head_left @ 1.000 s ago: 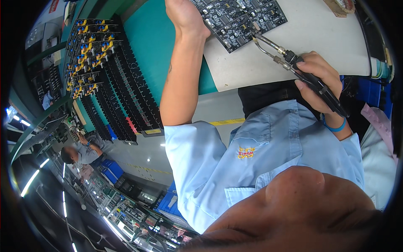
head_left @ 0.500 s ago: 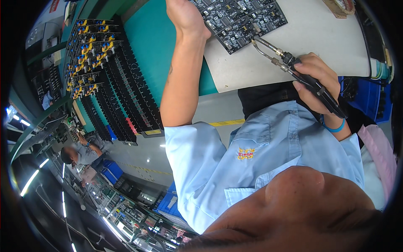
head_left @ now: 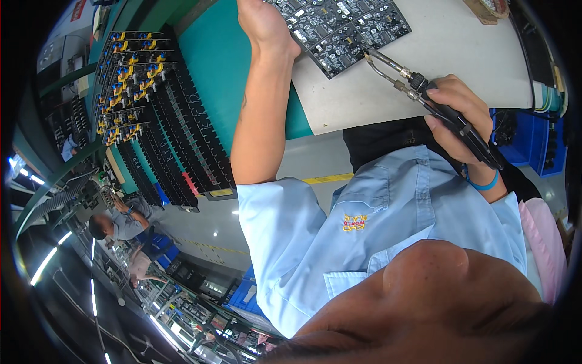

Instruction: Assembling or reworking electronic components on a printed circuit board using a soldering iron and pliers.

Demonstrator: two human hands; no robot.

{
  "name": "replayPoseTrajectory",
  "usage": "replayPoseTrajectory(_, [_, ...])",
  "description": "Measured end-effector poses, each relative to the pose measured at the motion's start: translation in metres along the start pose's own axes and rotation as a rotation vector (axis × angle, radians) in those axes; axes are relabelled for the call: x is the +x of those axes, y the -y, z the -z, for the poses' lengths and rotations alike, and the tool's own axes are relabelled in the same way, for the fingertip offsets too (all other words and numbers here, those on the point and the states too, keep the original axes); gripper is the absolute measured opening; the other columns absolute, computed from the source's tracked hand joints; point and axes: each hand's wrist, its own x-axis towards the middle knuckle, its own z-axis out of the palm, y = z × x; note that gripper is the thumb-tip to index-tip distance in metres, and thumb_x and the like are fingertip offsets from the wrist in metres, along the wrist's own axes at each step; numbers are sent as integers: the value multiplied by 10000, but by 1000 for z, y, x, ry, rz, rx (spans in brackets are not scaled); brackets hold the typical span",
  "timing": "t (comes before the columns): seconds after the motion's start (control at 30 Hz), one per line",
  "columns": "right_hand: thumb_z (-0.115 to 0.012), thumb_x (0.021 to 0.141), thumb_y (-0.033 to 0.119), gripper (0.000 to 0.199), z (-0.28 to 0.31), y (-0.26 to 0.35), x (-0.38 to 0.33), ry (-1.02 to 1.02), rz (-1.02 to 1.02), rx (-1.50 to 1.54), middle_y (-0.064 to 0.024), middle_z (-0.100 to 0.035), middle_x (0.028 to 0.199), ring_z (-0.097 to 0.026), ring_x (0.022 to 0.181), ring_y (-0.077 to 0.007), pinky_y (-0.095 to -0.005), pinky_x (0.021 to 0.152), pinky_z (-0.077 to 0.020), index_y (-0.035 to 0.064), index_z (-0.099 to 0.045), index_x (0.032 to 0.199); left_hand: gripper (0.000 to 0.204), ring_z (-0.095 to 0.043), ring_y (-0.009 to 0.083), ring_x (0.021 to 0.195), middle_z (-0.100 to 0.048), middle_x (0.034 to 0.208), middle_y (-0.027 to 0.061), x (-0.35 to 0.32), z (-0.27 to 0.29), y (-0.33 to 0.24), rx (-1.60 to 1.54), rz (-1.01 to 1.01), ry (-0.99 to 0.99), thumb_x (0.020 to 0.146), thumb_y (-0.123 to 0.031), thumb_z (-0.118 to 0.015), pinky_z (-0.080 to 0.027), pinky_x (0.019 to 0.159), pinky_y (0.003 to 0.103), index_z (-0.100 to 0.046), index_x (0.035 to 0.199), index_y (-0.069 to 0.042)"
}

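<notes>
- The circuit board (head_left: 339, 36) and left hand (head_left: 265, 24) have slid slightly leftward.
- The board lies on a white sheet (head_left: 479, 57) over the green worktop (head_left: 209, 67), packed with small parts; which joints are done or left is too small to tell.
- The right hand (head_left: 471, 109) is wrapped round the soldering iron (head_left: 453, 119), tip at the board; the left's fingers are out of view, grip unclear.
- Room opens rightward over the sheet; the left forearm (head_left: 262, 121) bounds the other side.
</notes>
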Motion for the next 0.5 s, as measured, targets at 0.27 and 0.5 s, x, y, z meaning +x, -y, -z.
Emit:
replayPoseTrajectory(0.27, [-663,646,-104,460,-8,0,3,29,36,9,-127,-670,896,-575,758,-229,-320,723,-491,-39,-672,1101,410,-571,152,792,-591,890,54,-18,-11,-3,1,-83,-4,1019,-412,-450,-480,765,279,-624,1015,-41])
replayPoseTrajectory(0.5, [-663,644,-109,454,-10,1,6,37,35,0,-123,-674,904,-578,757,-232,-321,728,-495,-39,-675,1093,421,-564,146,784,-590,887,50,-20,-10,-4,-45,-100,39,1019,-416,-449,-476,756,275,-623,1024,-33])
